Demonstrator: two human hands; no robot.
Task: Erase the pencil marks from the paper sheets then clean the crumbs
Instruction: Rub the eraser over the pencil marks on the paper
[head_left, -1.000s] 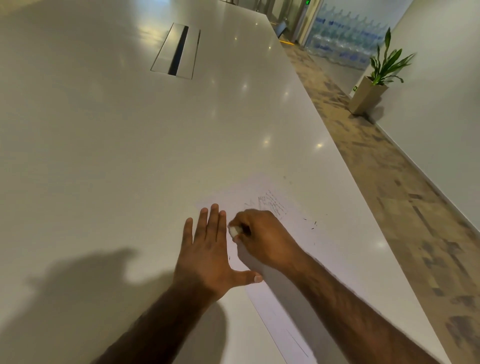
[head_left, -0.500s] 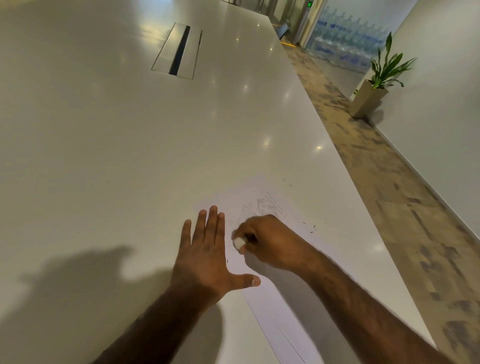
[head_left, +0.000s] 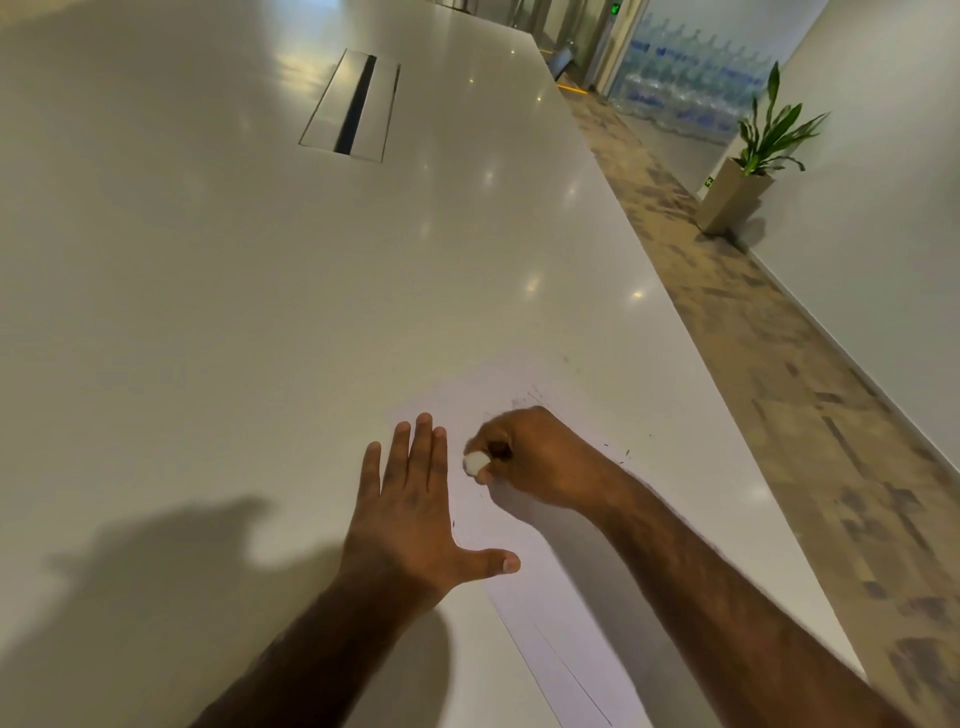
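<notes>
Your right hand (head_left: 530, 457) is curled closed and pinches a small white eraser (head_left: 474, 462) between thumb and forefinger. Only the rounded tip of it shows, and it is pressed on or just above the paper sheet (head_left: 540, 623). Your left hand (head_left: 410, 499) lies flat with straight fingers and holds nothing. It rests half on the left edge of the sheet and half on the white worktop (head_left: 260, 312), with the thumb spread over the paper. The sheet lies near the right edge of the worktop, close to you. Faint pencil marks (head_left: 524, 397) show just beyond your right knuckles, and dark crumbs (head_left: 618, 453) are scattered on the paper to the right of that hand.

I judge the paper to be thin, light and easy to wrinkle, and the glossy worktop probably lets it slide. So press it with the flat palm close beside the place you rub, and rub away from that palm, so the sheet does not buckle or tear. The eraser looks small and worn; hold it low, near the tip, because it may slip from the fingers. The crumbs are very light, so sweep them gently with the side of the hand.

The pencil writing is too faint and blurred to read. The water bottles (head_left: 691, 88) far behind carry blue labels, and a green sign (head_left: 615, 8) glows above them, but neither is legible.
</notes>
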